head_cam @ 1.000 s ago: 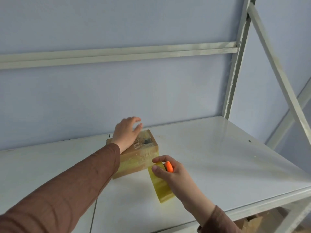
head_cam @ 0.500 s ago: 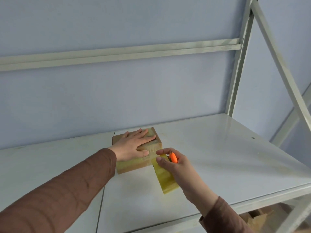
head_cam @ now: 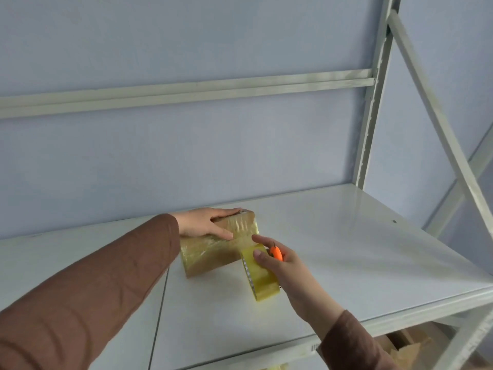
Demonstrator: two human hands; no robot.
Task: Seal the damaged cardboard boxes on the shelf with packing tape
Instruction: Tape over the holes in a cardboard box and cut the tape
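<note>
A small cardboard box (head_cam: 213, 249), wrapped in shiny yellowish tape, lies on the white shelf board (head_cam: 333, 249). My left hand (head_cam: 205, 222) lies flat on the box's top, fingers straight, pressing it down. My right hand (head_cam: 277, 260) grips a yellow roll of packing tape (head_cam: 262, 280) just right of the box's front. A strip of tape runs from the roll up over the box's right end. An orange cutter (head_cam: 277, 253) sticks out between my right fingers.
The metal shelf frame has an upright post (head_cam: 373, 102) and a slanted brace (head_cam: 437, 124) at the right. A horizontal rail (head_cam: 186, 93) crosses the blue wall. More cardboard (head_cam: 408, 345) shows on the level below, at the lower right.
My left hand came down from above the box and now lies flat along its top, further left. The tape roll stayed at the box's front right, still held by my right hand.
</note>
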